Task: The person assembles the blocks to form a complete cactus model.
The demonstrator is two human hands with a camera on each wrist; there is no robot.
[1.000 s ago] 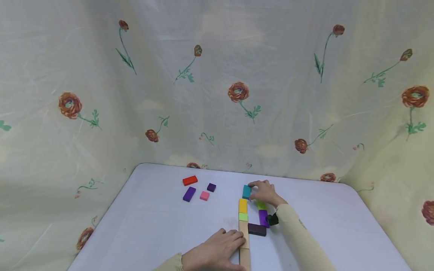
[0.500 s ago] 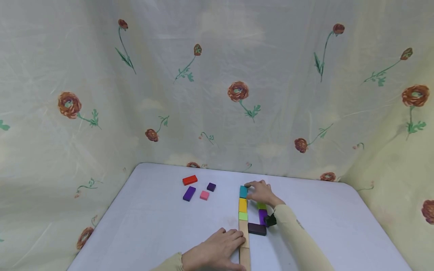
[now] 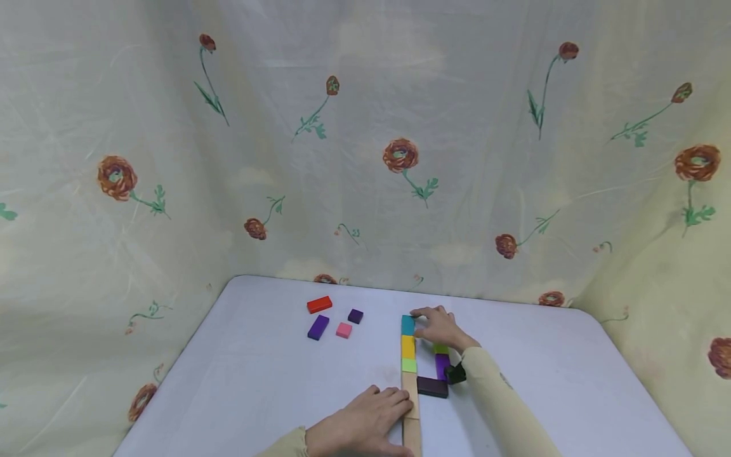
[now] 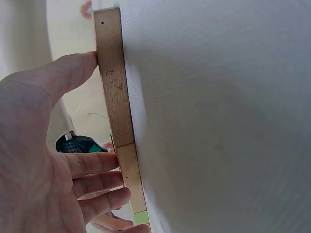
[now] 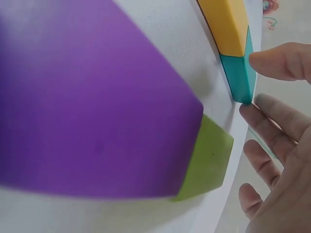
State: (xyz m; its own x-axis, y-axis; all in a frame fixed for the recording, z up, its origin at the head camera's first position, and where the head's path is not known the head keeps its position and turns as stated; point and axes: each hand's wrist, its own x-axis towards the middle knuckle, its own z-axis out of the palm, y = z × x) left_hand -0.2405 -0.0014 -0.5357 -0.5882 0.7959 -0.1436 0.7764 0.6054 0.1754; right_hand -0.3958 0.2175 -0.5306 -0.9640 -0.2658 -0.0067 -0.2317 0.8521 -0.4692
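Observation:
In the head view a line of blocks runs away from me: two plain wooden blocks (image 3: 410, 393), a light green one (image 3: 408, 365), a yellow one (image 3: 408, 346) and a teal block (image 3: 408, 325) at the far end. My right hand (image 3: 441, 327) pinches the teal block, thumb on one edge and a fingertip at its far end in the right wrist view. With extended fingers, my left hand (image 3: 365, 419) rests along the wooden blocks; its thumb and fingertips touch their side in the left wrist view.
Right of the line lie a dark block (image 3: 432, 387), a purple block (image 3: 442, 366) and a lime block (image 5: 208, 160). At the back left are red (image 3: 319, 304), violet (image 3: 318, 327), pink (image 3: 344, 330) and dark purple (image 3: 355, 316) blocks. A flowered curtain (image 3: 354, 127) surrounds the white table.
My right hand has moved the teal block slightly left, so it now lines up with the yellow block's end. My left hand has stayed in place.

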